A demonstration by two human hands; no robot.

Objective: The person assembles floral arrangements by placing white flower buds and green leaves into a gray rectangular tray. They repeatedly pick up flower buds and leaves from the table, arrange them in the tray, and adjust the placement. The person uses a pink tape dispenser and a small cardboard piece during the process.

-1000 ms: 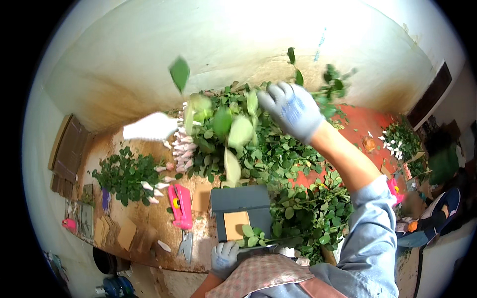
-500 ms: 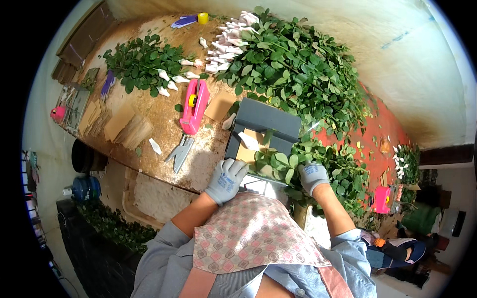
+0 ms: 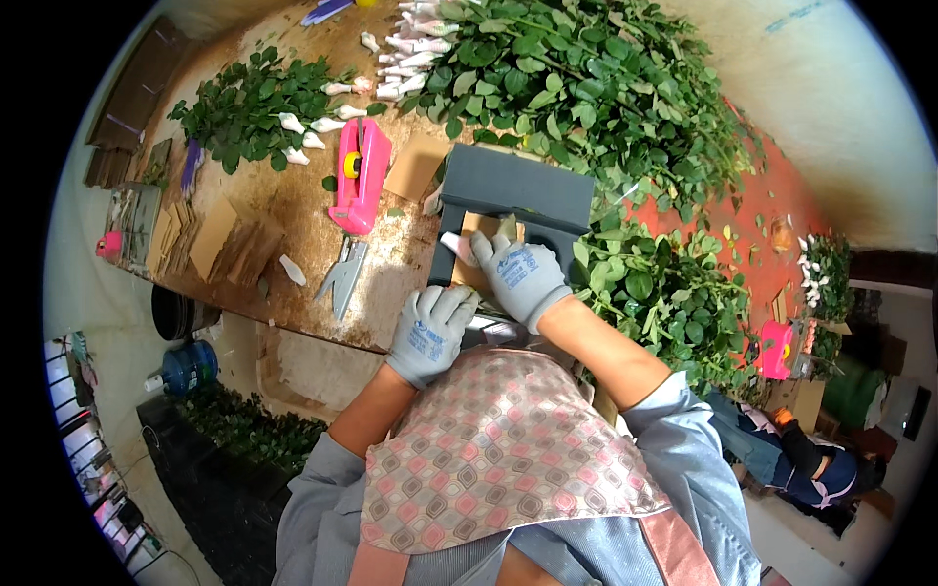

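Note:
In front of me stands a dark grey box-like stand with a raised back panel. A piece of brown cardboard lies in it, and on that a rose bud in a white sleeve. My right hand, in a grey glove, reaches over the cardboard with bent fingers closed at the base of the bud; the palm hides the stem. My left hand, gloved alike, is closed at the stand's near left edge, and what its curled fingertips hold is hidden. A pink tape dispenser and a grey metal stapler lie to the left.
A large heap of leafy rose stems with white-sleeved buds fills the back. More leafy stems lie at the right, and a smaller bunch at the far left. Cardboard sheets lie left. Another person is at the lower right.
My right hand has moved left from the leaves beside the stand to over the cardboard. The white-sleeved bud now lies further left. My left hand stays near the front edge. The view has shifted slightly.

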